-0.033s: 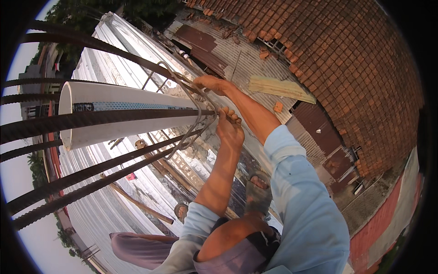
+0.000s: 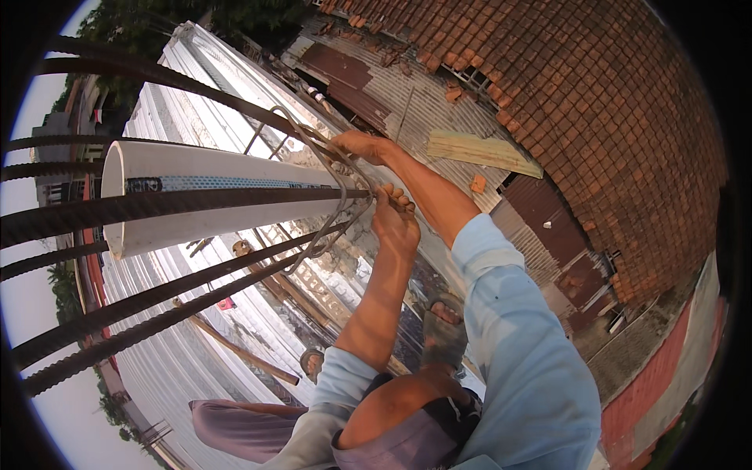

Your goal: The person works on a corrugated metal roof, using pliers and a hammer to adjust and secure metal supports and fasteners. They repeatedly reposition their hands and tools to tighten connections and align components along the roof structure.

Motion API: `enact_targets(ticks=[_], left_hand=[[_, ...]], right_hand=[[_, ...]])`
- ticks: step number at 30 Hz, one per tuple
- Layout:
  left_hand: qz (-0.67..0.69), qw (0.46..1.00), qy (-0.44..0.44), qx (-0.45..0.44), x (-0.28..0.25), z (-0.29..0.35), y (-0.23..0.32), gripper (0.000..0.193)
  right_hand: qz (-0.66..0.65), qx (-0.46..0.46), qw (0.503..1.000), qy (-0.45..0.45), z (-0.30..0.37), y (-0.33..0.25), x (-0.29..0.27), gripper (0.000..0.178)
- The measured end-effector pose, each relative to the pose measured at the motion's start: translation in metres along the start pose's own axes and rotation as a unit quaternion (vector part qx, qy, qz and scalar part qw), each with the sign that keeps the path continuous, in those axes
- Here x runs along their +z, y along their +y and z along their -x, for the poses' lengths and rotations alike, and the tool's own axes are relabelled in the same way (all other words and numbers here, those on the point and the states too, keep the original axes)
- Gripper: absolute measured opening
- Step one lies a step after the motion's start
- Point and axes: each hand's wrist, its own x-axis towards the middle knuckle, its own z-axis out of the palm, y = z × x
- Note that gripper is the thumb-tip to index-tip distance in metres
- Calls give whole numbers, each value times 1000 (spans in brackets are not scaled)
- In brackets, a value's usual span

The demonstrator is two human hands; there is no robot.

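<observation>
Left hand [image 2: 397,218], curled, and right hand [image 2: 363,146] at steel ties [image 2: 335,219] on ribbed bars [image 2: 157,205], beside a white pipe [image 2: 227,160]; whether either grips them cannot be told.

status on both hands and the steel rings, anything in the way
Left grip, right grip both at the bent steel rings; exact hold unclear. Rings cross ribbed bars. White pipe close alongside, possibly in the way.

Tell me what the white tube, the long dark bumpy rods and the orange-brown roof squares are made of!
White, round plastic-looking tube: probably plastic, smooth, with a thin rim.
Long, dark, ribbed metal rods: likely steel, rough and brownish, with ridges.
Orange-brown, rectangular clay-looking tiles: perhaps fired clay, dull, earthy-coloured.
</observation>
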Motion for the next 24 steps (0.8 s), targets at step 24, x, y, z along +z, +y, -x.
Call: enact_targets(ticks=[24], left_hand=[[-13, 989, -144, 30, 27, -4, -17, 40]], right_hand=[[-199, -47, 976, 76, 5, -13, -13, 19]])
